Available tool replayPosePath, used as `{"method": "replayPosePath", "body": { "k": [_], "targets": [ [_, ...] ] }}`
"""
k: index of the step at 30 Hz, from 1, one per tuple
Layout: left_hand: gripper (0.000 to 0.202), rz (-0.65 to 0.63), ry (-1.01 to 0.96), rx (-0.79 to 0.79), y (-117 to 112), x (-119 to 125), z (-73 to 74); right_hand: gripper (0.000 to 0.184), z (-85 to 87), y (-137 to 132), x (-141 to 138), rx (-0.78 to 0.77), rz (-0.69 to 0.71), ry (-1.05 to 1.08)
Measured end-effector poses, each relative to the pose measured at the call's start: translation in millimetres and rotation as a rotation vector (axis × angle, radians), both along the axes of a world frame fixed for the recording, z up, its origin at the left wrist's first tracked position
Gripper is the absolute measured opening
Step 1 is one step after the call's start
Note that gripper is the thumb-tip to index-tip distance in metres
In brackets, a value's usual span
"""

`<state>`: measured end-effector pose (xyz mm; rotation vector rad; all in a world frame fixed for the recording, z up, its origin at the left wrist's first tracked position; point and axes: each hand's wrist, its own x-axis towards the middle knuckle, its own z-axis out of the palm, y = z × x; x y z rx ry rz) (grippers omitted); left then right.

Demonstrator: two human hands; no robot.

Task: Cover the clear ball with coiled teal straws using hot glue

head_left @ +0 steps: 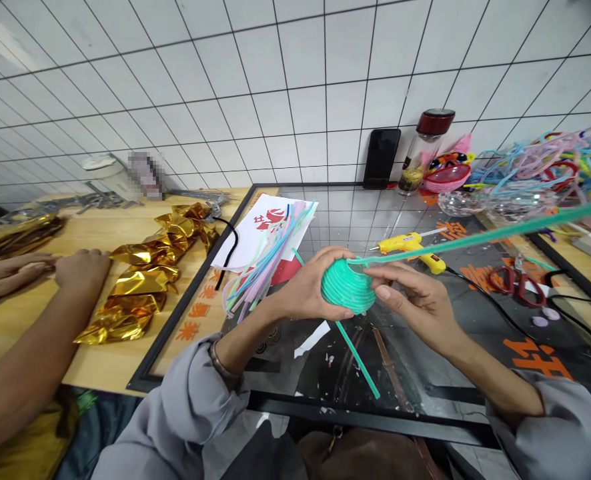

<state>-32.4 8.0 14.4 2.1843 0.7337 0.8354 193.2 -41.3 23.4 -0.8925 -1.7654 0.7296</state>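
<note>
My left hand (305, 287) is closed around a round coil of teal tubing (348, 287), held above a glass-topped table (425, 373). My right hand (415, 297) pinches the coil's right side with thumb and fingers. A long teal tube (500, 232) runs from the top of the coil up to the right edge. A second teal tube end (358, 360) hangs down below the coil toward me.
A yellow glue gun (410, 245) with a black cord lies behind my hands. Red scissors (518, 283) lie at right. A bundle of pastel tubes (265, 267) rests on white paper. Another person's arm (35, 353) and gold foil (145, 280) occupy the wooden table at left. A phone (381, 159) and jar (423, 150) lean on the tiled wall.
</note>
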Motion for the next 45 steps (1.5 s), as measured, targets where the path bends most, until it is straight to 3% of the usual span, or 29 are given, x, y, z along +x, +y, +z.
{"method": "replayPosePath", "body": {
  "k": [2,7,12,16,18,20,25,30,34,38,42,45],
  "targets": [
    [0.084,-0.005,-0.004,0.001,0,0,0.0,0.015,-1.1,1,-1,0.007,-0.058,-0.004],
    [0.081,0.039,-0.018,-0.027,-1,1,0.6,0.031,-7.9,9,4,0.034,-0.206,-0.032],
    [0.085,0.112,-0.051,-0.168,0,-2,-1.1,0.026,-17.3,37,37,0.017,-0.573,-0.155],
    [0.089,0.155,-0.072,-0.320,2,-4,-0.7,0.033,-23.7,61,67,-0.064,-0.703,-0.623],
    [0.089,0.170,-0.064,-0.332,1,-4,0.6,0.043,-27.5,69,73,-0.142,-0.721,-0.868],
    [0.089,0.179,-0.064,-0.336,0,-4,1.6,0.048,-31.6,76,75,-0.189,-0.721,-0.985],
    [0.087,0.199,-0.070,-0.341,0,-2,1.0,0.044,-36.8,90,72,-0.250,-0.759,-0.934],
    [0.089,0.203,-0.071,-0.365,1,-2,3.1,0.031,-30.2,94,73,-0.351,-0.814,-0.826],
    [0.089,0.206,-0.071,-0.394,1,-2,4.5,0.032,-21.0,80,69,-0.178,-0.894,-0.589],
    [0.091,0.193,-0.094,-0.406,2,-2,0.9,0.028,-14.6,57,57,0.104,-0.828,-0.360],
    [0.091,0.180,-0.092,-0.387,1,-3,-1.7,0.023,-14.0,43,43,0.362,-0.737,-0.305],
    [0.091,0.150,-0.097,-0.402,0,-2,-1.6,0.024,-15.8,40,37,0.457,-0.707,-0.308]
  ]
}}
